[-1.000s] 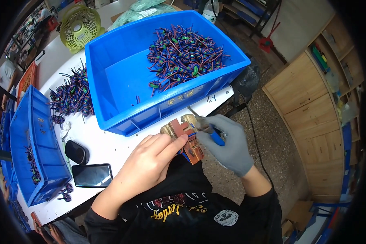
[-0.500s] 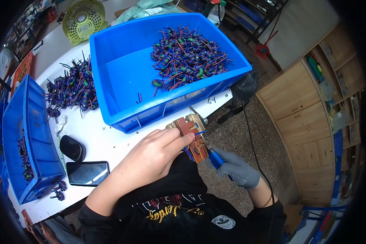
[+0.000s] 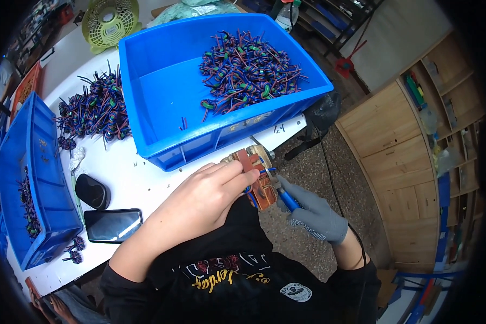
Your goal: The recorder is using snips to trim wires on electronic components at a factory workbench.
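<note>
At the table's front edge a reddish-brown block fixture sits by a brass-coloured clamp or vise. My bare left hand is closed at the block, thumb and fingers pinching around a blue wire. What else lies under those fingers is hidden. In my right hand, gloved in grey with dotted grip, is a pair of blue-handled pliers. Their jaws touch or nearly touch the wire beside my left thumb; whether they are closed on it I cannot make out.
A large blue bin holds a heap of wire-wound coils. More coils lie left of it, near a second blue bin. A phone, a black case and a green fan are on the table. A black cable hangs at right.
The pliers have shifted slightly, with their jaws now up at the wire beside my left thumb. My left hand keeps its grip at the block. The whole view has shifted a little.
</note>
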The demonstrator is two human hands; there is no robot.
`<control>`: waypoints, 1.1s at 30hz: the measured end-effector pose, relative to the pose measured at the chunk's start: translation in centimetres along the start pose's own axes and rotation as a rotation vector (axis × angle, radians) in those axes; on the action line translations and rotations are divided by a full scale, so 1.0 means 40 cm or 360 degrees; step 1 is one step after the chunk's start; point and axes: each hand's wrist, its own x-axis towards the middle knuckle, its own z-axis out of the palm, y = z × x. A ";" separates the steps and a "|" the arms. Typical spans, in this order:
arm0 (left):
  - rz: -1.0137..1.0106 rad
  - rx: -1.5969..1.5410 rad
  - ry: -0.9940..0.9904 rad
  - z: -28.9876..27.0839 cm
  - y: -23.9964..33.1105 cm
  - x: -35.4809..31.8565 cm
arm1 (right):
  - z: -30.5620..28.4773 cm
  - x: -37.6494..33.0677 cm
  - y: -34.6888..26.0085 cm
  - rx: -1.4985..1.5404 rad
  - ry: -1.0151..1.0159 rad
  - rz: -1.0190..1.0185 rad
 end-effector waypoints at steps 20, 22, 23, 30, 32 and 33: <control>0.0026 -0.0032 0.0123 0.020 -0.006 -0.017 | -0.056 0.062 -0.059 0.0493 -0.0276 0.0203; 0.0044 -0.0027 0.0136 0.023 -0.010 -0.017 | -0.059 0.067 -0.043 0.0651 -0.0354 0.0221; 0.0035 -0.0033 0.0127 0.025 -0.013 -0.018 | -0.060 0.070 -0.034 0.0534 -0.0354 0.0195; 0.0043 -0.0054 0.0101 0.025 -0.020 -0.014 | -0.036 0.036 -0.017 -0.0004 -0.0134 0.0009; 0.0058 -0.0056 0.0100 0.024 -0.020 -0.013 | -0.030 0.027 -0.009 -0.0065 -0.0058 -0.0026; 0.0049 -0.0055 0.0098 0.025 -0.019 -0.013 | -0.029 0.026 0.005 -0.0082 -0.0047 -0.0068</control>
